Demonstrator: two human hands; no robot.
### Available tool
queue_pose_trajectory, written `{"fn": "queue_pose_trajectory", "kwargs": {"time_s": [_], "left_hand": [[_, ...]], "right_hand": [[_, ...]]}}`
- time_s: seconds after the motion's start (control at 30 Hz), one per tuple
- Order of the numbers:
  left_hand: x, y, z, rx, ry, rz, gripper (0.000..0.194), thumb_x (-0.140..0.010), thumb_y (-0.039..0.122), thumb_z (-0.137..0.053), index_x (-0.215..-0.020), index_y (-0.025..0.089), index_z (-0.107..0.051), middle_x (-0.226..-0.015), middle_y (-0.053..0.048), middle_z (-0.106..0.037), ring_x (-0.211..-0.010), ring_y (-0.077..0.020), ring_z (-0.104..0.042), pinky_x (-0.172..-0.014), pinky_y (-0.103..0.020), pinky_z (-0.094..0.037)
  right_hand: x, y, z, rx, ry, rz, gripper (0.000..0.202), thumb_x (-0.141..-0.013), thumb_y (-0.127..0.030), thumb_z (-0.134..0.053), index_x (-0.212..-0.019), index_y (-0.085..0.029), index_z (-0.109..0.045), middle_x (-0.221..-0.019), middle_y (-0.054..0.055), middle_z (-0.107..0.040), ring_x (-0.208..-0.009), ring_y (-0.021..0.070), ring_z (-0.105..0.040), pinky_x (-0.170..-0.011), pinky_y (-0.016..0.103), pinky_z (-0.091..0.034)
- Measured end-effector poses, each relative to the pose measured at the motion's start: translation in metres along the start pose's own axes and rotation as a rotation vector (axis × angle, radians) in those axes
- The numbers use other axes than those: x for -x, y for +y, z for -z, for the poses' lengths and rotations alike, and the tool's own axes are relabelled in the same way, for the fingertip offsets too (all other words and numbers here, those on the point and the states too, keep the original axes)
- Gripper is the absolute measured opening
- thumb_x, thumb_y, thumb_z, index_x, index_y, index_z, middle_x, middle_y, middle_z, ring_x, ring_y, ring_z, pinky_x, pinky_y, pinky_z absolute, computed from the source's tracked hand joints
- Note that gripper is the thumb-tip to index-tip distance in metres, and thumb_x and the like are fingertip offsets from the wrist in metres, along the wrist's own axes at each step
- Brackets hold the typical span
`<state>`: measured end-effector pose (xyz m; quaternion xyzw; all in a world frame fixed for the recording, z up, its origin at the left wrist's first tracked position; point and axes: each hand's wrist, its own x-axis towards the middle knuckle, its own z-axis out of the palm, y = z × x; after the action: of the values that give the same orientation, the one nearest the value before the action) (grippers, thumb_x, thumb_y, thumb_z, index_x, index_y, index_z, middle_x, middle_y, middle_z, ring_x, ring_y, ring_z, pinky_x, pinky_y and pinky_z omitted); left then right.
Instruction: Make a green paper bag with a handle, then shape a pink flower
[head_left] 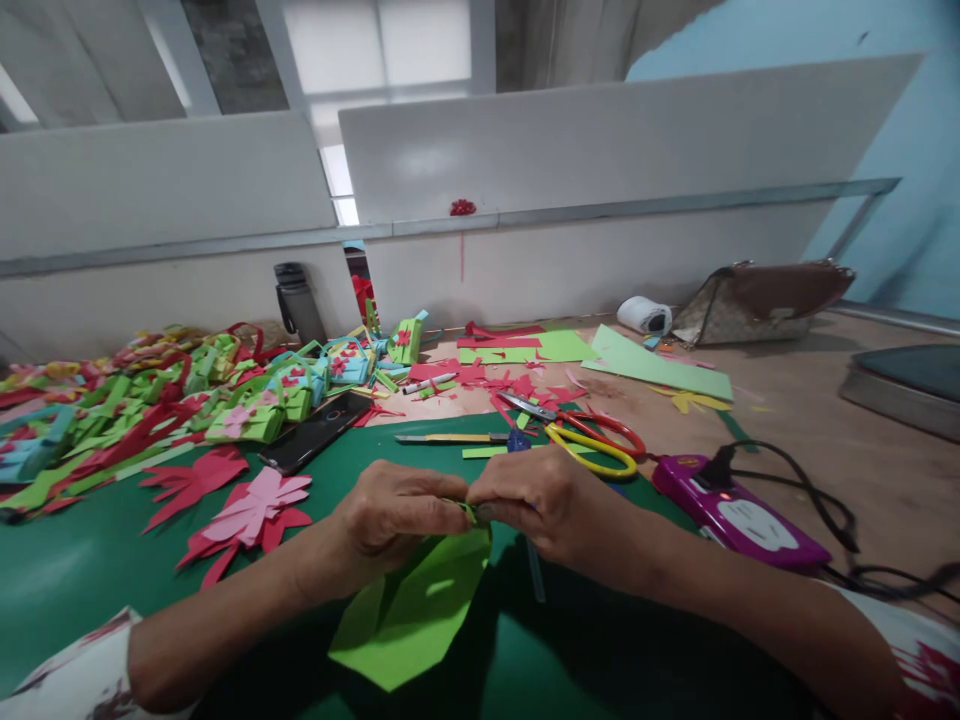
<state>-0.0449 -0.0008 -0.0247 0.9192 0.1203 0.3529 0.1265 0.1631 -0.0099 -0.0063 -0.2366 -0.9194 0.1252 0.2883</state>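
Both hands at one small spot, on the near side of the bench (795, 400), about midway between its left and right ends. Green paper (424, 625) held above the dark green mat (52, 575); its broad face slopes down from the grip toward the near edge, with a pointed lower corner. Left hand (386, 515): fingers clamped along the paper's upper edge, thumb side toward the other hand. Right hand (540, 495): fingertips drawn together in a pinch at that edge's right end, almost against the left's. A thin green bit shows between the fingertips; cannot tell whether it is a separate strip or part of the sheet. Step in hand, by my reading: close fingertip work along that upper edge, perhaps pressing or fastening. The next move seems to call for a steady left hold and small right-hand adjustments, without creasing the loose face below. A clear stick (535, 572) pokes out beneath the right hand, a blue thing (517, 440) just past its far side; cannot tell if they are one tool, or held. Beyond, toward the far edge: cutter (454, 438) and scissors (536, 409), neither held. Pink paper flower (259, 505) toward the left end, phone (319, 432) behind it. Purple power strip (739, 510) toward the right end, black plug in.
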Motion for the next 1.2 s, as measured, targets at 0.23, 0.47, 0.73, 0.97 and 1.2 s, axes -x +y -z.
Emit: {"fn": "queue_pose_trajectory", "kwargs": {"time_s": [0.23, 0.47, 0.73, 0.97, 1.2], "left_hand": [[0.003, -0.004, -0.003, 0.058, 0.092, 0.049, 0.019, -0.078, 0.002, -0.054, -0.083, 0.019, -0.062, -0.093, -0.006, -0.07, -0.078, -0.0135, -0.067, -0.067, -0.017, -0.049], [-0.001, -0.003, -0.007, 0.108, 0.193, 0.121, 0.021, -0.084, 0.012, -0.047, -0.072, 0.017, -0.064, -0.091, -0.009, -0.07, -0.075, -0.0154, -0.067, -0.063, -0.021, -0.051], [-0.011, 0.006, -0.009, -0.181, 0.287, 0.007, 0.013, -0.082, 0.011, -0.053, -0.09, 0.018, -0.061, -0.088, -0.007, -0.069, -0.084, -0.0171, -0.061, -0.079, -0.033, -0.047], [-0.008, 0.019, -0.005, -0.288, 0.338, 0.172, 0.019, -0.075, 0.002, -0.059, -0.086, 0.016, -0.062, -0.102, -0.01, -0.062, -0.095, -0.015, -0.06, -0.08, -0.023, -0.049], [-0.003, 0.01, -0.013, -0.175, 0.309, 0.202, 0.021, -0.075, -0.001, -0.053, -0.08, 0.018, -0.062, -0.099, -0.008, -0.064, -0.087, -0.0138, -0.064, -0.073, -0.021, -0.052]], "right_hand": [[0.0, -0.001, 0.002, -0.033, -0.072, -0.144, 0.013, -0.08, -0.009, -0.053, -0.078, -0.011, -0.066, -0.068, 0.003, -0.062, -0.062, 0.0106, -0.055, -0.059, 0.02, -0.038], [0.004, -0.007, -0.005, -0.004, 0.086, -0.286, 0.011, -0.074, -0.005, -0.053, -0.076, -0.014, -0.058, -0.065, 0.0, -0.059, -0.056, 0.01, -0.052, -0.055, 0.02, -0.036], [0.006, -0.001, -0.017, 0.108, 0.284, -0.133, 0.011, -0.075, -0.004, -0.048, -0.074, -0.016, -0.049, -0.063, -0.001, -0.052, -0.054, 0.0091, -0.048, -0.054, 0.021, -0.034], [0.008, 0.0, -0.016, 0.161, 0.329, -0.127, 0.013, -0.076, -0.005, -0.048, -0.073, -0.017, -0.046, -0.062, -0.002, -0.05, -0.056, 0.0102, -0.047, -0.054, 0.022, -0.033], [0.007, -0.002, -0.018, 0.234, 0.34, -0.073, 0.013, -0.079, -0.006, -0.045, -0.072, -0.017, -0.047, -0.062, 0.0, -0.052, -0.057, 0.0118, -0.049, -0.055, 0.024, -0.034]]}}
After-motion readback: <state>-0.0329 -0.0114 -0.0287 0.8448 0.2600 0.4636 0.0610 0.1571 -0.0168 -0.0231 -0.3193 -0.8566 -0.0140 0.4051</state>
